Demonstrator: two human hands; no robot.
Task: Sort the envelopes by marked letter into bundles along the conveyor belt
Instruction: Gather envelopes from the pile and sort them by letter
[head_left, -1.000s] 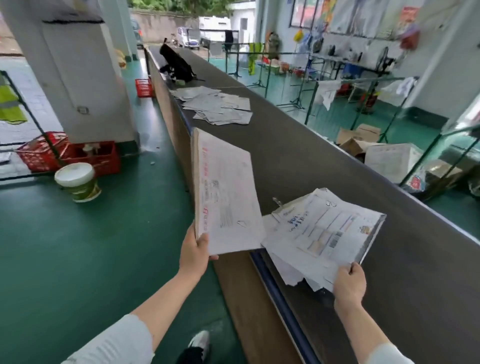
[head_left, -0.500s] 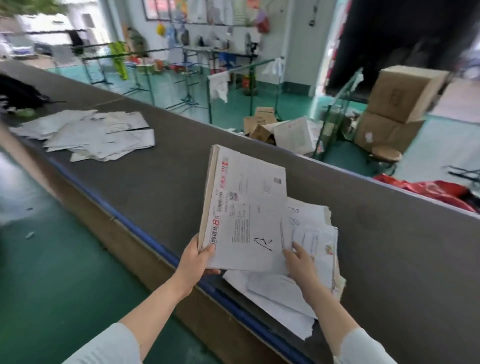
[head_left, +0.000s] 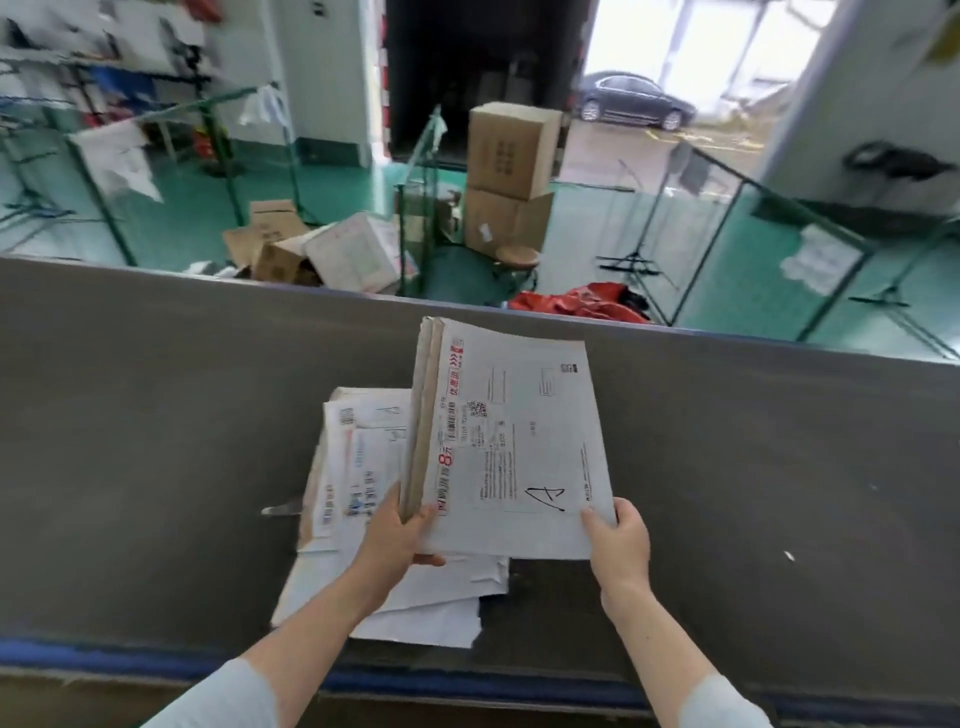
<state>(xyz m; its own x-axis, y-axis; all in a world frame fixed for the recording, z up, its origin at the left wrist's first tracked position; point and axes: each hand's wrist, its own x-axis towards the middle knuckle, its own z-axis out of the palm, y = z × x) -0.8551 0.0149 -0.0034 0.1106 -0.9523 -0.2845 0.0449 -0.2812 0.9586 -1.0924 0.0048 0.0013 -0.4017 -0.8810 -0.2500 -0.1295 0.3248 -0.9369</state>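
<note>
Well, both hands are clamped on the same held stack of envelopes (head_left: 514, 441). The left hand (head_left: 395, 540) pinches its near left corner, thumb on top and fingers curled underneath, squeezing the whole thickness of the edge. The right hand (head_left: 618, 540) takes the near right corner, thumb pressed onto the face. Its fingers are hidden below, so I can't say how far they reach.

The top envelope carries a handwritten letter A (head_left: 545, 498) close to the right thumb.

From here these look like light card mailers. They seem stiff enough to stay nearly flat when held by one end, though the far edge bows a little. The smooth faces would probably slide over one another. I'd keep hold at the near corners and pinch right through the stack rather than lift by the top sheet.

The stack hangs above the loose pile (head_left: 358, 467), overlapping the pile's right side. That pile lies on the grey conveyor belt (head_left: 156, 415), just in from the near blue edge (head_left: 104, 654).

Beyond the pile, past the belt's far side, stand stacked cardboard boxes (head_left: 511, 150), with a red bag (head_left: 576, 304) on the floor.
</note>
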